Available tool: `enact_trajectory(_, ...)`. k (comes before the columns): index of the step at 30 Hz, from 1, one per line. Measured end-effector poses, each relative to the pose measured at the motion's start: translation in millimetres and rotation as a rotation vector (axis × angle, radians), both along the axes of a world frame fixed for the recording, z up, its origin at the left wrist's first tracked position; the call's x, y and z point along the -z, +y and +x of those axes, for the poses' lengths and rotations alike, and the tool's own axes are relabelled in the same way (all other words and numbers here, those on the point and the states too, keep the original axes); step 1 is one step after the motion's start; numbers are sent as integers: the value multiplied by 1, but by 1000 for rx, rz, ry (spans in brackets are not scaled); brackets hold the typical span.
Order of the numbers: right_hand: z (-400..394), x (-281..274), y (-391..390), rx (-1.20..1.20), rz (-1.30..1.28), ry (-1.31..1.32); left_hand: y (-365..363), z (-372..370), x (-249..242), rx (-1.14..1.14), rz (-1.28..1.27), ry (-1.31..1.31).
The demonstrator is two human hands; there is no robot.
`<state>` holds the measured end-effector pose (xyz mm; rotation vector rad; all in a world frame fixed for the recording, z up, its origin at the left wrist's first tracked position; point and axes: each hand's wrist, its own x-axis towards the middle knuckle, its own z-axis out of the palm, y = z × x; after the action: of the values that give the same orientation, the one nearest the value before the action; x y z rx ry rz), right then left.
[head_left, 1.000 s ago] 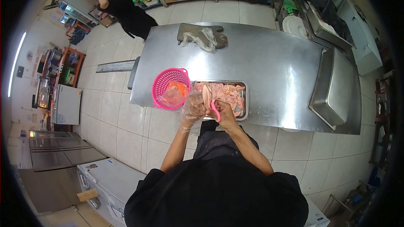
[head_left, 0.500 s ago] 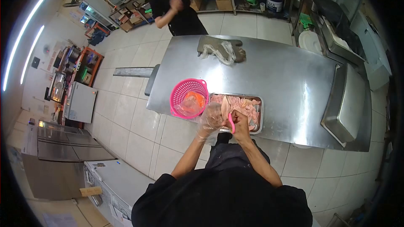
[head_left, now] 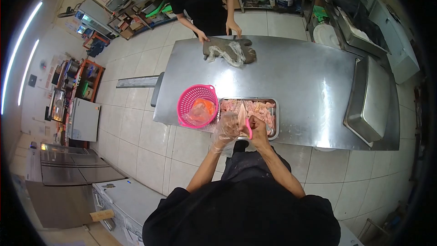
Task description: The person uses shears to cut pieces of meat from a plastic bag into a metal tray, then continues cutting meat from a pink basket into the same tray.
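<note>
My left hand [head_left: 227, 127], in a clear plastic glove, is closed on a pale piece of raw meat [head_left: 241, 113] that sticks up from its fingers. Bare, my right hand [head_left: 259, 132] grips pink-handled scissors [head_left: 249, 128] right beside that piece; their blades are hard to make out. Both hands are over the near edge of a metal tray [head_left: 277, 120], which holds many pale pink raw meat pieces [head_left: 264, 109]. Left of the tray stands a pink plastic basket [head_left: 184, 101] with an orange item in a clear bag [head_left: 200, 112] inside.
A steel table [head_left: 300, 82] carries all this. At its far edge lies a grey-green oven mitt [head_left: 227, 48] with crumpled clear plastic [head_left: 232, 57]. A co-worker [head_left: 200, 4] in black stands behind it. A large metal pan [head_left: 371, 100] leans at the right end.
The co-worker has come up to the far edge of the table, with one hand now at the mitt. My view has shifted slightly; my hands keep nearly the same pose over the tray.
</note>
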<state>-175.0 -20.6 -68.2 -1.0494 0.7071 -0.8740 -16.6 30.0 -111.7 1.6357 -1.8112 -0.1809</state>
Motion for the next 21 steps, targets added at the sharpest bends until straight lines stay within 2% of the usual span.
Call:
enact_trajectory(2,-1,22,6,1,3,61,-2,9,30,12,21,-35)
enact_trajectory(3,2,41,7,29,-16,47,-2,6,29,21,32,-26)
enact_trajectory(6,0,28,6,49,66,57,-3,-12,-12,51,52,38)
enact_trajectory(7,-4,25,4,27,84,58,-2,-10,10,28,-105,32)
enact_trajectory(10,-12,46,6,-28,133,136,3,-11,34,-5,-93,-3)
enact_trajectory(11,-11,53,8,110,-35,170,5,-10,47,7,-137,20)
enact_trajectory(12,-12,49,2,230,26,144,13,-11,67,32,-159,-157)
enact_trajectory(14,-27,60,-24,265,-10,232,24,-18,97,86,-226,-503)
enact_trajectory(15,-35,65,-37,283,-27,276,23,-23,95,136,88,-611)
enact_trajectory(16,-47,53,-41,171,106,257,22,-27,95,193,400,-720)
enact_trajectory(18,-69,56,-43,168,143,274,25,-24,133,91,199,-564)
enact_trajectory(21,-111,83,-38,130,222,405,3,-34,109,122,307,-531)
